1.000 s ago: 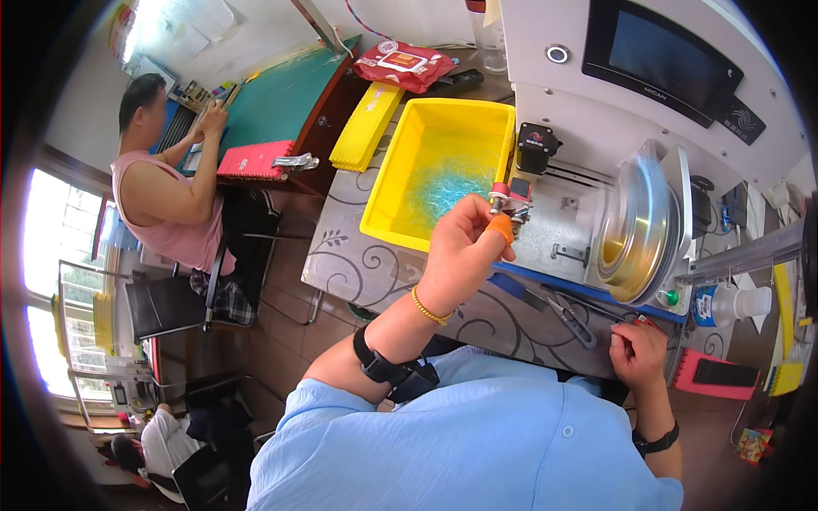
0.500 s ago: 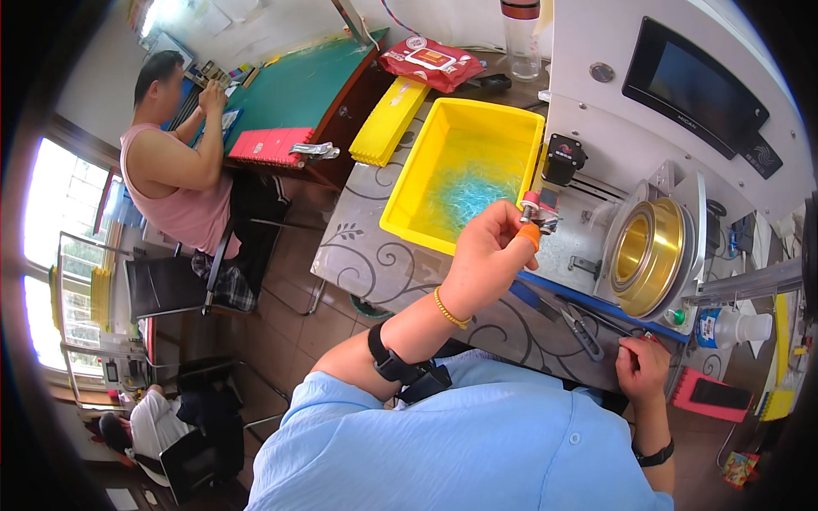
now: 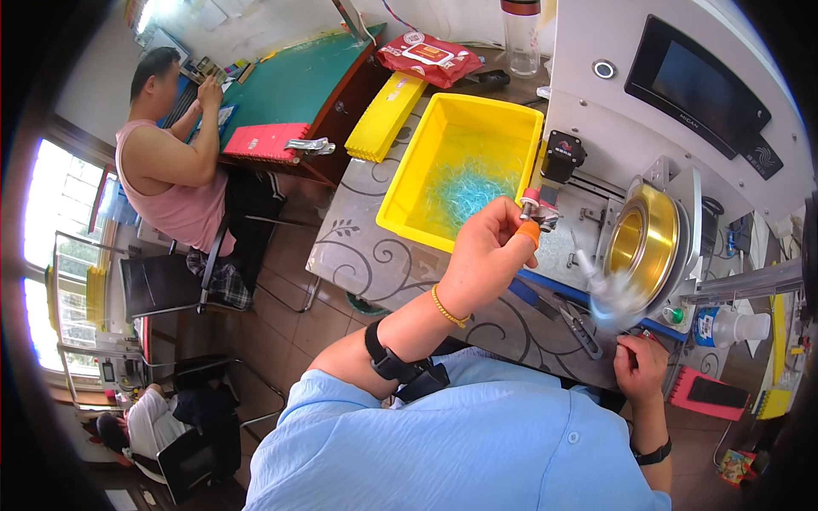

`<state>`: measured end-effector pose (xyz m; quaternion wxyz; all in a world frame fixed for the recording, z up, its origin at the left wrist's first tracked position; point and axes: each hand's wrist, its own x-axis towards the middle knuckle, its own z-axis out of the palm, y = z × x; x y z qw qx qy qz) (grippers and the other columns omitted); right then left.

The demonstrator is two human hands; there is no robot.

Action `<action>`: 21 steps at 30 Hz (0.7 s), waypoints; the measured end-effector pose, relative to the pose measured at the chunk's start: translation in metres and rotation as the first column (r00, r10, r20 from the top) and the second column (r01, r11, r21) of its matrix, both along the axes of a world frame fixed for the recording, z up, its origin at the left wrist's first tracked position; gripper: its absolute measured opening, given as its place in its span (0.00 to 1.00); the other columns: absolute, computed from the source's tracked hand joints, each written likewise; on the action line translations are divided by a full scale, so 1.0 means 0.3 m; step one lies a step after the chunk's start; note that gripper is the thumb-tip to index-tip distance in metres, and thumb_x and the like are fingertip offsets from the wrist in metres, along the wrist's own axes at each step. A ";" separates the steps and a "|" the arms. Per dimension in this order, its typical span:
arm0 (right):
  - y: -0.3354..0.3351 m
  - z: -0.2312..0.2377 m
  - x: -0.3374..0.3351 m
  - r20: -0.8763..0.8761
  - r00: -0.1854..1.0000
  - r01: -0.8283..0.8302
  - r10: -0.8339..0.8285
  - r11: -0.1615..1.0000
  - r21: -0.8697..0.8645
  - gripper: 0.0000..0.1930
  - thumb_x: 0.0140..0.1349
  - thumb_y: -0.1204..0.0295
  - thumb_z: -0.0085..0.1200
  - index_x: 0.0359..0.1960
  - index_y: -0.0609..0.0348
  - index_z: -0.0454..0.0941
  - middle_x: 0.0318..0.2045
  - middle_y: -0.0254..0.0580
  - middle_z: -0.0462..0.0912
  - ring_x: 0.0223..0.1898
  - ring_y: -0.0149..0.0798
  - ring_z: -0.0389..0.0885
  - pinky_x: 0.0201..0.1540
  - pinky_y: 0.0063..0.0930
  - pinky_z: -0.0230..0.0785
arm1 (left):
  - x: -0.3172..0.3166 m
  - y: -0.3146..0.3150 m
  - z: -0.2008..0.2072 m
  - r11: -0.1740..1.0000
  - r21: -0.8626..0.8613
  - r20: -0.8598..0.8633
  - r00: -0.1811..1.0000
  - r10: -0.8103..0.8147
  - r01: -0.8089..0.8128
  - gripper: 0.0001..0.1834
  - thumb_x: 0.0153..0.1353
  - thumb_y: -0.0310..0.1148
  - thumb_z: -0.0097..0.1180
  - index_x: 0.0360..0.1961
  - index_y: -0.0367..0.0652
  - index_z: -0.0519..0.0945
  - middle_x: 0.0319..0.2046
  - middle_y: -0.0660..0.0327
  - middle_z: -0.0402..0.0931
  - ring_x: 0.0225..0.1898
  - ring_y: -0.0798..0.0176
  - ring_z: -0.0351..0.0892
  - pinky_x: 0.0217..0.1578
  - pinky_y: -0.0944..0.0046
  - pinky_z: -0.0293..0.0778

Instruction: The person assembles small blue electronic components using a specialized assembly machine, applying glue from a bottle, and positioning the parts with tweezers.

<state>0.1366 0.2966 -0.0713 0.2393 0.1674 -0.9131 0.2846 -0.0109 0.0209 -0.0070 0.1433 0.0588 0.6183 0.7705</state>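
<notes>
My left hand [image 3: 487,249], an orange cover on its thumb, pinches a small metal fitting [image 3: 537,209] at the left end of the machine bed [image 3: 558,247]. Just beyond it, fine blue strands [image 3: 477,189] lie inside a yellow bin [image 3: 396,192]. My right hand [image 3: 641,366] is curled at the machine's front right corner, next to a small red part; what its fingers hold, if anything, is hidden. A gold wheel [image 3: 660,243] stands on the bed between my hands, and a whitish blurred part [image 3: 612,298] crosses in front of it.
A pair of cutters [image 3: 584,332] lies along the machine's front edge. A plastic bottle [image 3: 731,328] is at the right. Behind the bin are yellow strips [image 3: 383,119], a red wipes pack [image 3: 429,60] and a clear flask [image 3: 521,43]. Another person [image 3: 170,153] sits at a green table [image 3: 290,85].
A whitish blurred part now sweeps in front of the gold wheel. The round button on the machine panel is now lit. Both my hands stay where they were.
</notes>
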 end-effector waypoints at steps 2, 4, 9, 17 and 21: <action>-0.004 0.001 -0.004 -0.010 1.000 -0.003 0.003 1.000 -0.005 0.06 0.51 0.77 0.60 0.32 0.58 0.79 0.22 0.38 0.79 0.17 0.39 0.71 0.22 0.31 0.64 | 0.001 -0.003 -0.001 1.000 -0.027 -0.005 1.000 -0.016 0.016 0.04 0.59 0.23 0.48 0.34 0.41 0.67 0.28 0.62 0.75 0.26 0.71 0.77 0.29 0.72 0.74; -0.003 -0.001 -0.006 -0.020 1.000 -0.006 0.006 1.000 -0.009 0.06 0.51 0.77 0.60 0.31 0.58 0.79 0.22 0.38 0.79 0.17 0.39 0.71 0.22 0.31 0.64 | 0.002 -0.003 -0.002 1.000 -0.024 0.003 1.000 -0.008 0.008 0.04 0.60 0.23 0.48 0.34 0.41 0.67 0.28 0.62 0.75 0.26 0.71 0.77 0.29 0.71 0.74; 0.006 -0.004 0.003 0.009 1.000 -0.001 0.001 1.000 -0.013 0.07 0.50 0.77 0.61 0.31 0.58 0.79 0.22 0.38 0.79 0.16 0.37 0.70 0.21 0.30 0.63 | 0.001 -0.002 -0.005 1.000 -0.014 0.002 1.000 -0.012 0.012 0.03 0.60 0.23 0.48 0.34 0.41 0.67 0.28 0.62 0.75 0.26 0.71 0.77 0.29 0.72 0.73; 0.000 0.000 0.000 0.027 1.000 0.014 -0.013 0.999 -0.034 0.07 0.49 0.76 0.61 0.30 0.56 0.80 0.18 0.34 0.74 0.15 0.36 0.68 0.20 0.29 0.61 | 0.001 -0.004 -0.001 1.000 -0.025 0.013 1.000 -0.014 0.015 0.04 0.60 0.23 0.48 0.35 0.42 0.67 0.29 0.61 0.75 0.25 0.70 0.77 0.29 0.72 0.73; -0.001 -0.007 -0.004 0.040 0.999 0.006 -0.004 0.999 -0.051 0.07 0.48 0.75 0.61 0.30 0.54 0.80 0.15 0.32 0.70 0.15 0.35 0.68 0.20 0.30 0.59 | 0.006 -0.013 0.008 0.998 -0.060 0.001 1.000 -0.003 0.003 0.05 0.59 0.23 0.45 0.36 0.43 0.67 0.29 0.60 0.76 0.26 0.68 0.78 0.30 0.70 0.75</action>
